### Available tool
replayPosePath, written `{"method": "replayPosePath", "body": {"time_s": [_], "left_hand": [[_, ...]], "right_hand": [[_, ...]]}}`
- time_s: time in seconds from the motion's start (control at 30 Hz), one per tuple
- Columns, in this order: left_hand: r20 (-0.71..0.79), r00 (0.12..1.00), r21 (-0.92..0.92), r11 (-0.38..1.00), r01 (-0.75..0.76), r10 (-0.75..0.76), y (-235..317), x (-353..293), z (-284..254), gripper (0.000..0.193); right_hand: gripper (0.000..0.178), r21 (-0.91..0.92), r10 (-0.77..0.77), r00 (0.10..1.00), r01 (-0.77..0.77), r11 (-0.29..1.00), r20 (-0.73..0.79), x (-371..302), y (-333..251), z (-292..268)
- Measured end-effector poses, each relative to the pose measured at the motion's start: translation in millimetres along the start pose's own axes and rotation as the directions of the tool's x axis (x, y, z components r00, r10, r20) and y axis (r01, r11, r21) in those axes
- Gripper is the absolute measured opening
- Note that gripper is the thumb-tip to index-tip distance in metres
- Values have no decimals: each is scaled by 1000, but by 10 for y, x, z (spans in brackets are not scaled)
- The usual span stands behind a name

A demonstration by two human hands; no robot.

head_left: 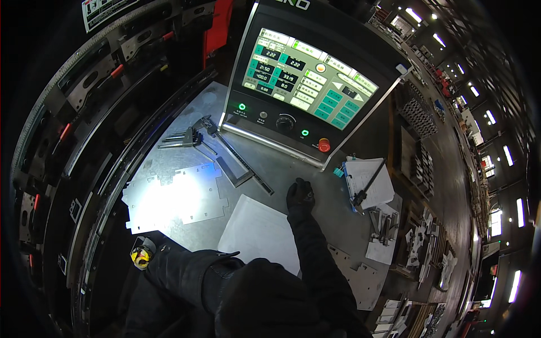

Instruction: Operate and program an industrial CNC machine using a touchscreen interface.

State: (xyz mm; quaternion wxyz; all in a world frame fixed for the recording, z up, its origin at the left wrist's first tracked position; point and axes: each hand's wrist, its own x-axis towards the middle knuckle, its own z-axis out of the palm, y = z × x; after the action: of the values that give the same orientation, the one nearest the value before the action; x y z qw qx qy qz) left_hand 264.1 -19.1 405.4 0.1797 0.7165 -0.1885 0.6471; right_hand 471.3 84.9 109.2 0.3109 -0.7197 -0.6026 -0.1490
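My right hand [300, 195], in a dark glove, rests curled into a fist on the grey metal tabletop [282, 155]. Nothing sticks out of it. Just left of its wrist lies a white sheet of paper [256, 228]. My left arm reaches out to the left, past the table's near corner. At its end my left hand [149, 245] is mostly hidden, beside a yellow object [141, 257] that I cannot make out. Beyond it a flat notched sheet-metal part [208, 194] lies under a bright glare. A caliper [262, 184] lies diagonally behind the paper, next to an angled metal piece [231, 172].
A control panel with a lit screen [307, 73] stands at the back, with a red button [324, 145]. To the right lie a clipboard with papers [366, 180] and metal pieces [385, 225]. A long machine bed [115, 194] borders the table's left side.
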Motion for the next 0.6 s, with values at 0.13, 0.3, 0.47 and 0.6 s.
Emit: {"method": "replayPosePath", "body": {"time_s": [0.13, 0.3, 0.47, 0.6], "left_hand": [[17, 1000, 53, 998, -19, 18, 35, -16, -65, 19], [197, 973, -204, 965, 162, -122, 117, -48, -181, 25], [177, 977, -193, 969, 155, -120, 64, -104, -188, 23], [168, 979, -179, 973, 147, -117, 75, -103, -173, 22]], "right_hand": [[21, -12, -9, 1000, 9, 1000, -24, -17, -7, 25], [20, -46, -6, 1000, 6, 999, -6, -78, 72, 133], [20, -37, -8, 1000, 7, 999, -17, -50, 68, 109], [20, -39, -19, 1000, 18, 999, -9, -48, 51, 88]]}}
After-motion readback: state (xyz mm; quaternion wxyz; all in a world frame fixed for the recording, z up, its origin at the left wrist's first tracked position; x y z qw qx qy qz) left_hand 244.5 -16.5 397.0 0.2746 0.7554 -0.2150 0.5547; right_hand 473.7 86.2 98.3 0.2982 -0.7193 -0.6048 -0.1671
